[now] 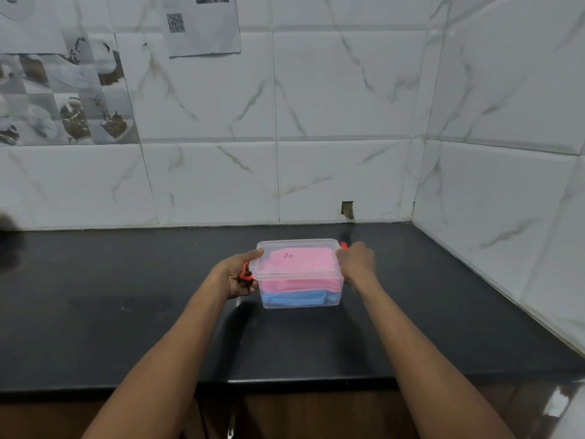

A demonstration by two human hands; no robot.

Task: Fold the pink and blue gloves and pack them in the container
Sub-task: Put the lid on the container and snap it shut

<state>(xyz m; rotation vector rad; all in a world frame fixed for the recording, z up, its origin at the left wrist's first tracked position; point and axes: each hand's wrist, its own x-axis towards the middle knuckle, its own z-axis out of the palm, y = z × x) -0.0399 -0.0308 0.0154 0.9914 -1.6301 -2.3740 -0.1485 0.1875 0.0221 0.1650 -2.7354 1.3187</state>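
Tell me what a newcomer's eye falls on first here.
The clear lidded container at the middle of the black countertop, with pink gloves stacked over blue gloves inside. The left hand and right hand grip its ends by the red latches. A QR-code sheet hangs on the wall, upper left.

— Standing where?
— On black counter (126, 296), well back from the front edge: clear container (335, 296), upright.
— Closed?
— Yes, with clear lid (296, 242) on top; small red scribble showing there.
— Inside?
— Pink gloves (300, 285) folded, filling the upper part right up to the lid. Blue gloves (294, 297) underneath, flat on the bottom.
— Held?
— At both ends. Left hand (237, 277) gripping the left end, thumb on the lid's corner, fingers curled by red clip (244, 275). Right hand (356, 263) gripping the right end, covering most of the other clip (344, 246).
— Behind?
— White marbled wall (348, 90). QR sheet (202, 23) stuck up high on the left. Small square hole (347, 209) low down, beyond the container.
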